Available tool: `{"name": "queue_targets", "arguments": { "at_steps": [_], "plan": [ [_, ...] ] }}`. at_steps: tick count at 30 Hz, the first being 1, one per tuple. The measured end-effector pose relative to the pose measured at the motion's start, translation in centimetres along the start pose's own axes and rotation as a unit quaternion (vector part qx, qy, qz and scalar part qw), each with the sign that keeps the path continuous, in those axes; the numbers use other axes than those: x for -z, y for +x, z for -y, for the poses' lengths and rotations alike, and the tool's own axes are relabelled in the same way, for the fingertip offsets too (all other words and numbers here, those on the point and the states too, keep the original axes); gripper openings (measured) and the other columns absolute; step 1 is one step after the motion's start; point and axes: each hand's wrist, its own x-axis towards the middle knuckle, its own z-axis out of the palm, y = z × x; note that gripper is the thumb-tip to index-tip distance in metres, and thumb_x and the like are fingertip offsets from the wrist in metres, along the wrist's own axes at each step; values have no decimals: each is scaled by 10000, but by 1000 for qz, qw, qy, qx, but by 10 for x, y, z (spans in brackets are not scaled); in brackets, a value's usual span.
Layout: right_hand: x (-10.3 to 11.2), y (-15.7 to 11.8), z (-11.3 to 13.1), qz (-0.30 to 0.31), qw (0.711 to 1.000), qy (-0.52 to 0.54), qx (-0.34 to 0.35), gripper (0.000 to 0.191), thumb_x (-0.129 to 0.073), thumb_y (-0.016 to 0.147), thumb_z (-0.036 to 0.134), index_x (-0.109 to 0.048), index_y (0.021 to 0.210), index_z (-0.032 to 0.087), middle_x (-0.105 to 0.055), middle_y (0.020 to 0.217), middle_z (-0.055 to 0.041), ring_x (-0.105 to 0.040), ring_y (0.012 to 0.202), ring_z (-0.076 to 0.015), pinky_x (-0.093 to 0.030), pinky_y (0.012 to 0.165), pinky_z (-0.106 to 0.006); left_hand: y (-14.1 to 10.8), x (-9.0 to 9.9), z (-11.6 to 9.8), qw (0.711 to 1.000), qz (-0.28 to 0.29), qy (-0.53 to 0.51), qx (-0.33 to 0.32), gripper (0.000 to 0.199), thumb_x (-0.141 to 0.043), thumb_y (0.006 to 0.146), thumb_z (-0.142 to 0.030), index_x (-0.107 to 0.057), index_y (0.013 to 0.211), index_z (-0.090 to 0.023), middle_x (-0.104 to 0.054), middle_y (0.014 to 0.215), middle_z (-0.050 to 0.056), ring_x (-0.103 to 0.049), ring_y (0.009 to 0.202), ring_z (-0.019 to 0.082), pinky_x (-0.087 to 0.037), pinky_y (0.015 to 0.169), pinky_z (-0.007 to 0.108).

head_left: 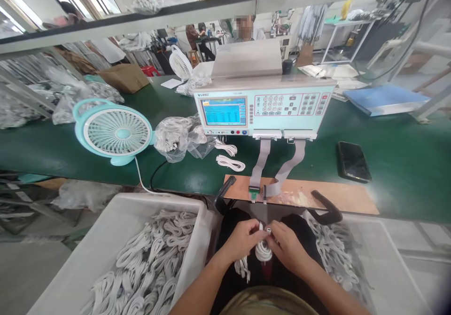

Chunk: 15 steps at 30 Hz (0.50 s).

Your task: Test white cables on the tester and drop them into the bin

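Above my lap, both hands are closed on one coiled white cable [263,252]. My left hand [246,236] pinches one of its ends, a plug pointing up towards the bench. Between the fingers of my right hand [284,243] is the other end, its connector opening showing. The coil hangs below my fingertips. More white cable [242,267] lies on my lap under my left wrist. Just beyond my hands, two grey ribbon cables [261,164] end in small connector boards [254,194] at the bench edge. They run up to a tester [262,108] with a lit blue screen.
A white bin [116,211] of bundled cables stands at left, another bin [391,254] at right. On the green bench [317,164] are a fan [118,131], bagged cables [172,138], two loose cable coils [230,163], a phone [354,161] and a blue folder [385,99]. Other people are beyond.
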Motion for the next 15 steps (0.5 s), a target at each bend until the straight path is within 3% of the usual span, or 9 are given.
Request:
{"name": "queue_targets", "arguments": {
  "at_steps": [3,8,15],
  "plan": [
    [0,14,2,-30,992,101,-66,189,-459,901,249,-539,742,188,-539,683,-12,-486,610,-151,-384,585,-255,9,1,-2,1000,-9,-11,-28,339,-524,805,-494,-524,737,-162,-417,577,-65,-355,392,48,-247,324,160],
    [-4,32,1,-92,941,247,-211,270,-557,844,418,-631,759,173,-620,705,-30,-550,669,-183,-430,623,-257,23,-8,9,993,-98,-50,-33,359,-448,841,-514,-492,738,-173,-384,518,-68,-360,360,61,-248,318,169],
    [-8,41,-2,-116,911,294,-267,387,-631,743,544,-649,693,160,-580,610,-14,-494,572,-166,-395,545,-258,28,-12,22,988,-130,-77,-29,390,-434,838,-546,-464,702,-182,-372,520,-66,-356,365,70,-263,309,182]
  ]
}}
